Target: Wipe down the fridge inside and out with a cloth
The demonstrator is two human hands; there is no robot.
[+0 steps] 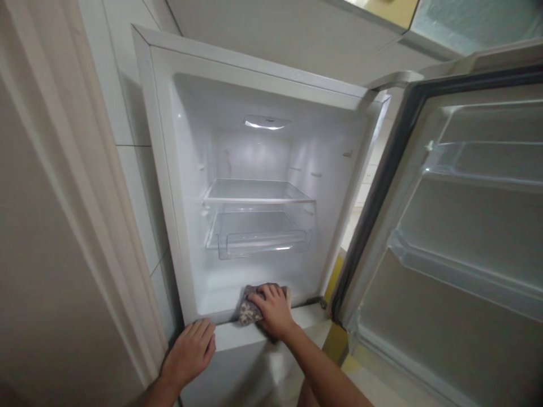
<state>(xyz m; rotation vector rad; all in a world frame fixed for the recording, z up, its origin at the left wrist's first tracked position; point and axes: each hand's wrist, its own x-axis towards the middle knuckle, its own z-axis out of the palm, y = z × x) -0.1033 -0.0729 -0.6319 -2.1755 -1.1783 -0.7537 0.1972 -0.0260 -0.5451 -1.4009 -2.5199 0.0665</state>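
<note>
My right hand (pixel 275 311) presses a dark, pale-patterned cloth (pixel 249 308) against the front bottom edge of the open fridge compartment (pixel 220 291). Its fingers lie bent over the cloth, and part of the fabric is hidden beneath the palm. At the lower left, my left hand (pixel 193 350) rests on the white ledge (pixel 231 334) below the compartment, near its left corner. The fingers of that hand are laid over the ledge with nothing seen in them. Inside the fridge are a glass shelf (pixel 258 192) and, below it, another shelf with a clear plastic drawer front (pixel 263 244).
On the right the fridge door (pixel 466 226) stands wide open, with a dark gasket (pixel 382 186) and clear door racks (pixel 458 271). A lamp (pixel 267 122) glows in the fridge ceiling. Close on the left are a tiled wall (pixel 127 102) and a pale moulded frame (pixel 85 186).
</note>
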